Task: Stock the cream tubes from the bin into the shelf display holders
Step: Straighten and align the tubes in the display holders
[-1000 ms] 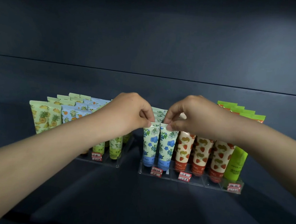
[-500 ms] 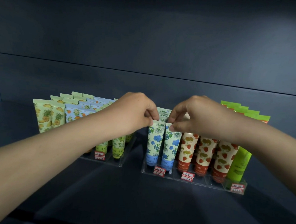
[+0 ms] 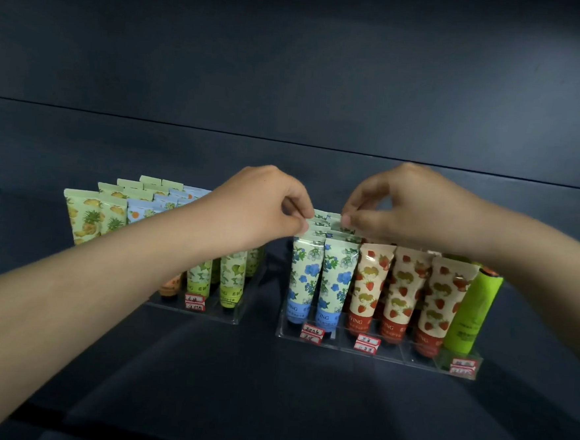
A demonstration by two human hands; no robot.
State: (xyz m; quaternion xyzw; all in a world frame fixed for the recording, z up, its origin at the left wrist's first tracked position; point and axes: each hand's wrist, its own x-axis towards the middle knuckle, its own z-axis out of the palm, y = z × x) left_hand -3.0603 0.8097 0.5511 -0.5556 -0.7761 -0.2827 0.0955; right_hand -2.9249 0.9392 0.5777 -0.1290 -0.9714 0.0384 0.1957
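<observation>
Your left hand (image 3: 261, 211) and right hand (image 3: 406, 207) each pinch the flat tops of rear blue-flower tubes (image 3: 322, 224) at frame centre, probably to seat them upright, caps down, in the clear holder (image 3: 375, 355).

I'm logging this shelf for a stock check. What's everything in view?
Shelf: one, dark, under everything.
Holders: two, clear, side by side.
Pineapple tubes: several, yellow-green, left holder's left end.
Pale-blue tubes: several, orange print, beside those.
Lime tubes: two in front, green, left holder's right end.
Blue-flower tubes: two columns, blue-capped, right holder's left end.
Strawberry tubes: three in front, cream-red, right holder's middle.
Green tube: one seen, plain, right holder's right end.
Price labels: four pairs, red-white, holder fronts.
Left hand: pinching a rear blue-flower tube's top.
Right hand: same.
</observation>
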